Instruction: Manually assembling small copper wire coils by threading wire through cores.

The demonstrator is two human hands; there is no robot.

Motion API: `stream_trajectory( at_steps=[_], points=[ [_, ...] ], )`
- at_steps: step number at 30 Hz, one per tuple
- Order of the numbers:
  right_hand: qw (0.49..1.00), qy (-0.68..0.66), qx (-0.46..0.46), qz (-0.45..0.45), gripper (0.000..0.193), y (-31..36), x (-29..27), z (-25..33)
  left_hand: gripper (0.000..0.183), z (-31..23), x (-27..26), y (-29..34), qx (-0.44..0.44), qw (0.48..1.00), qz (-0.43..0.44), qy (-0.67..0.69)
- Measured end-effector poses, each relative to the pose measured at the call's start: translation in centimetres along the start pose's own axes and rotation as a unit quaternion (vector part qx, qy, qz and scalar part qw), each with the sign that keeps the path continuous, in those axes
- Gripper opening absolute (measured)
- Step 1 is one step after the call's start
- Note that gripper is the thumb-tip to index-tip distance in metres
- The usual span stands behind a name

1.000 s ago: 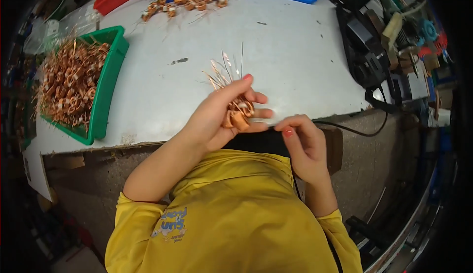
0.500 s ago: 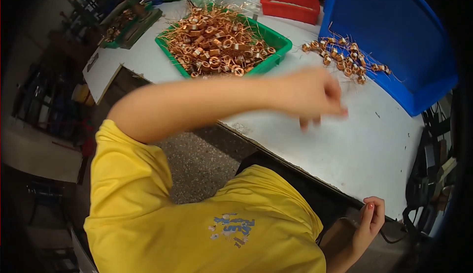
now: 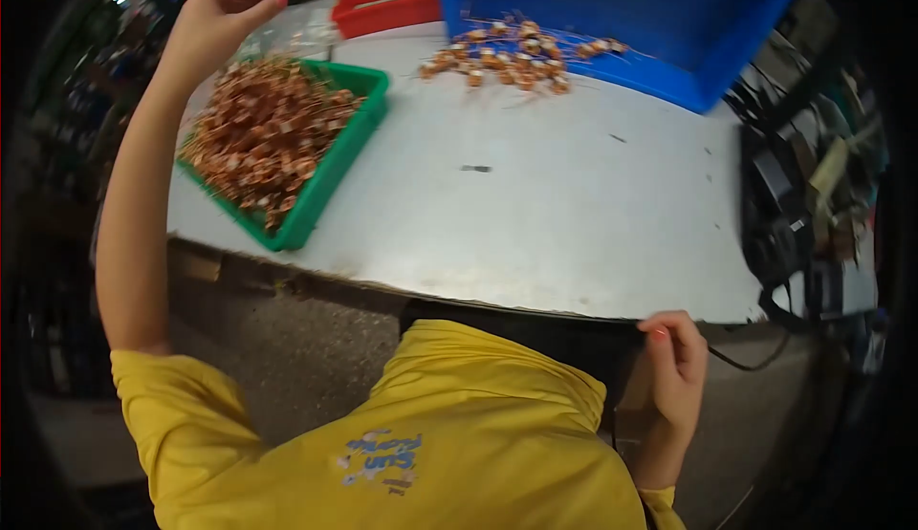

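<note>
My left hand point(image 3: 215, 28) is raised at the far left, beyond the green tray point(image 3: 330, 186) and close to its back corner. Its thumb and forefinger are pinched; whatever lies between them, if anything, is too small to make out. Copper wire coils point(image 3: 273, 129) with long loose leads fill the tray in a heap. At the table's front edge on the right, my right hand point(image 3: 677, 363) has curled fingers with the thumb beside them. Anything it may hold is hidden. More copper coils point(image 3: 521, 57) lie loose in front of the blue bin, apart from both hands.
The large blue bin point(image 3: 612, 4) lies with its open side toward me at the back of the white table point(image 3: 459, 224). Left of it stands a red tray point(image 3: 387, 4). A small dark mark point(image 3: 475, 169) shows mid-table. Dark equipment with cables point(image 3: 779, 215) crowds the right end.
My left hand has swung from above the middle of the table to the far left, past the green tray. My view has turned, while my right hand stays by the table edge.
</note>
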State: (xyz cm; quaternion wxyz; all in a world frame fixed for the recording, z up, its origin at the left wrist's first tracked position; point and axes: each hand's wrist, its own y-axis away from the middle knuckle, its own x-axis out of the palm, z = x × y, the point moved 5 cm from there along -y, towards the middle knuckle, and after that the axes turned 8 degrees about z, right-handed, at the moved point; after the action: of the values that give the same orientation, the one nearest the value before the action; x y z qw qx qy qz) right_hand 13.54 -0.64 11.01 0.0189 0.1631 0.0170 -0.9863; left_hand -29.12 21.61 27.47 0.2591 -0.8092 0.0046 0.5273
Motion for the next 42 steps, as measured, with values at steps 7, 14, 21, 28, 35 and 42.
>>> stream_trajectory(
  at_steps=[7,14,21,28,35,42],
  points=[
    [0.999,-0.010,0.005,0.030,0.011,0.1,-0.3,0.3,0.010,-14.9,13.2,-4.5,0.124,0.986,0.109,-0.035],
    [0.999,0.006,0.034,0.032,0.009,1.9,-1.4,-0.5,0.013,-9.9,23.4,-8.5,-0.074,0.978,0.188,-0.058],
    [0.997,0.056,0.051,0.001,0.010,3.1,-0.5,0.3,0.022,-12.0,24.4,-8.4,-0.118,0.964,0.218,-0.097],
    [0.996,0.037,0.078,0.002,0.011,3.9,0.7,1.1,0.019,-11.1,22.4,-7.3,-0.126,0.959,0.235,-0.097],
    [0.997,0.031,0.064,0.040,0.011,3.2,2.2,1.1,0.025,-16.6,15.3,-1.8,-0.030,0.950,0.024,-0.310],
    [0.997,-0.034,0.012,0.065,0.011,1.7,3.2,1.1,0.019,-18.1,14.3,8.1,-0.026,0.590,0.294,0.751]
  ],
)
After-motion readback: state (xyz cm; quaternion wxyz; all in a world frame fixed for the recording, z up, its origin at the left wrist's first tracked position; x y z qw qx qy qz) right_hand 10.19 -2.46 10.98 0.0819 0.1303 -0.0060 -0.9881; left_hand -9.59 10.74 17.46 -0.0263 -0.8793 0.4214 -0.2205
